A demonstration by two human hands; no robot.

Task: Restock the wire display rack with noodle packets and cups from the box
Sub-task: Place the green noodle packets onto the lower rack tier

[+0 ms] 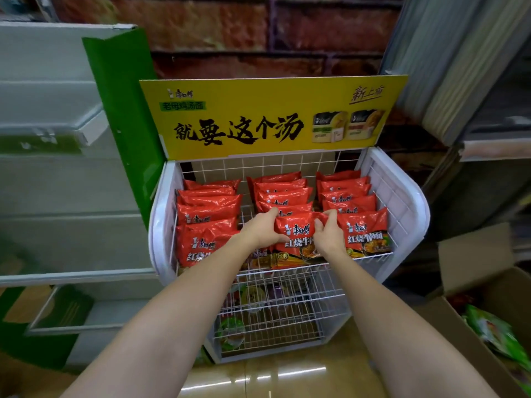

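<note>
The white wire display rack [402, 196] holds three rows of red noodle packets on its top shelf. My left hand [263, 228] and my right hand [329, 237] both grip one red noodle packet [297, 229] at the front of the middle row, one hand on each side edge. The left row [207, 222] and the right row [359, 222] stand full of upright packets. Noodle cups [253, 297] show through the wire on the lower shelves. The cardboard box [474, 254] stands open at the lower right, with green packets [497, 331] inside.
A yellow sign board [273, 116] rises behind the rack. A white and green shelf unit [71, 168] stands close on the left. Grey shelving [488, 139] lies to the right. The floor [287, 374] in front of the rack is glossy tan tile.
</note>
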